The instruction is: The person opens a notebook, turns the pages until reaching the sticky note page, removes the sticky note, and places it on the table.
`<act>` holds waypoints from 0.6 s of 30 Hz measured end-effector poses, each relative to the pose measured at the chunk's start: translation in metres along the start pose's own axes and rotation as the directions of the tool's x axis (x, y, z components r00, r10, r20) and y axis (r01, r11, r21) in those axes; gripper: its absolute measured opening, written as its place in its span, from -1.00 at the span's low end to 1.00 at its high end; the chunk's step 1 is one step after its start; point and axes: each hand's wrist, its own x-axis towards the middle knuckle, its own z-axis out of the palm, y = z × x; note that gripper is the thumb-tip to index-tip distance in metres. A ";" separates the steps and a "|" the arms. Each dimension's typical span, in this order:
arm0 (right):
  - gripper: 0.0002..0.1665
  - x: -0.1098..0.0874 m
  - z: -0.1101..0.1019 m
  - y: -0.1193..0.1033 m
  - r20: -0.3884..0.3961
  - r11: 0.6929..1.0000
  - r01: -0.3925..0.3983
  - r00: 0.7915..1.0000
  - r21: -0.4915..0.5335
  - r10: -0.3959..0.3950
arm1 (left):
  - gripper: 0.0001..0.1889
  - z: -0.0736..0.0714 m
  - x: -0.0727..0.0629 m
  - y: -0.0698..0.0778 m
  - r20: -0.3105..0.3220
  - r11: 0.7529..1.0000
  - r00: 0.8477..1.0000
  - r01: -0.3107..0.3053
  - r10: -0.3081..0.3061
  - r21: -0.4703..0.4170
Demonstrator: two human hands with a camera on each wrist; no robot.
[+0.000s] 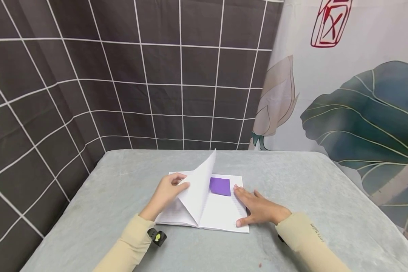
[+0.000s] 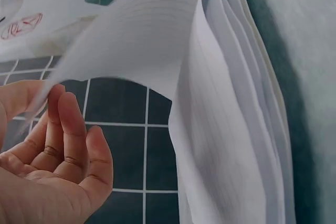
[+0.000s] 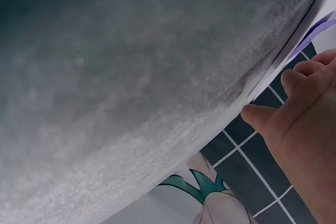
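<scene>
An open notebook with lined white pages lies on the table. My left hand pinches the edge of one page, which stands raised and slanted over the left half. In the left wrist view, that page curves up from the stack, its edge between thumb and fingers of the left hand. A purple square of paper lies on the upper part of the right page. My right hand rests with spread fingers on the right page's outer edge; the right wrist view shows this hand beside the notebook's edge.
The grey table extends around the notebook on all sides. A dark curtain with a white grid hangs behind and to the left; a pale curtain with a leaf print hangs at the right.
</scene>
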 end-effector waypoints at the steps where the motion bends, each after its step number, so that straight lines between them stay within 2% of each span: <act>1: 0.35 0.000 0.000 0.000 0.001 1.000 0.001 1.000 -0.001 -0.001 | -0.74 -0.002 0.000 -0.001 -0.003 1.000 1.000 0.010 -0.010 0.003; 12: 0.34 0.002 0.001 0.000 0.012 1.000 0.000 1.000 -0.007 0.000 | -0.79 -0.017 0.000 -0.016 -0.023 0.996 0.996 0.088 -0.089 -0.012; 18: 0.32 0.003 0.002 0.003 0.034 1.000 -0.012 0.999 -0.015 0.012 | -0.73 -0.028 -0.001 -0.027 -0.004 0.983 0.985 0.169 -0.170 -0.064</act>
